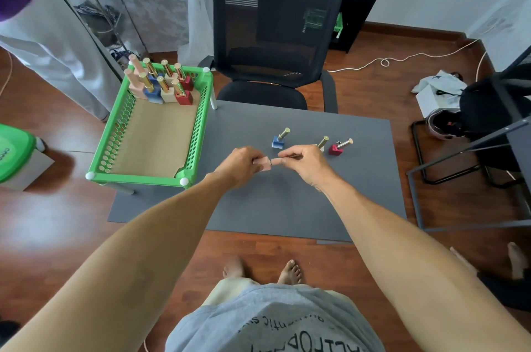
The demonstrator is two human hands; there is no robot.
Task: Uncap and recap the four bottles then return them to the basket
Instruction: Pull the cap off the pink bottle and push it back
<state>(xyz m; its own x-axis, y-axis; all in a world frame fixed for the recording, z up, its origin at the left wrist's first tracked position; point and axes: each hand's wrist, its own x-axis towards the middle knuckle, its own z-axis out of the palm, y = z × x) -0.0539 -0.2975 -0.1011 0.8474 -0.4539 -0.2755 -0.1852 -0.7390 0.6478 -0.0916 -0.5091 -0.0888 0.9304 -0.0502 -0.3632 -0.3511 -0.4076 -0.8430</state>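
Observation:
Over the grey mat (287, 202) I hold a small pink bottle (265, 163) on its side. My left hand (240, 163) grips its square body, and my right hand (304, 163) pinches its pink cap (276, 162); a thin dark gap shows between cap and body. Behind my hands three bottles with gold caps stand on the mat: a blue one (278, 141), a cream one (321, 144) partly hidden by my right hand, and a red one (336, 148). The green basket (115, 147) stands at the left on white legs.
Several more bottles (161, 84) stand in rows at the far end of the basket on its cardboard floor. A black mesh office chair (273, 35) faces the mat's far edge. A black metal frame (465, 173) stands at the right. My bare feet (263, 269) are on the wooden floor.

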